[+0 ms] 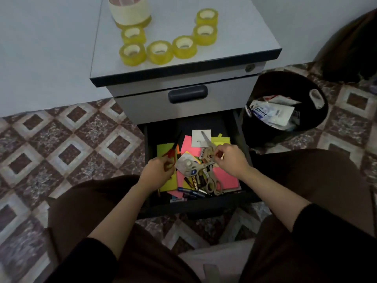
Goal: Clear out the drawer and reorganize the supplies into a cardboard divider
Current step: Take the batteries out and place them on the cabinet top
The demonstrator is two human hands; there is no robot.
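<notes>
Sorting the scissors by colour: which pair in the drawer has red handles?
The red-handled scissors gripped by the left hand, over yellow paper; the other pairs have pale handles.

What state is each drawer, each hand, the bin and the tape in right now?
Lower drawer: open, cluttered.
Upper drawer: shut.
Left hand: grips red-handled scissors.
Right hand: grips beige scissors.
Bin: holds wrappers.
Tape rolls: lying flat on cabinet top.

Dim, underexposed overall, w/ flat soft light from above. Brightest on cabinet top (234,27); no hard glare. Deep, murky shadow inside drawer (195,208). Wide-angle bowing at edges, stretching floor tiles (67,154). Soft, smeary detail in dark trousers (81,205) at btm.
</notes>
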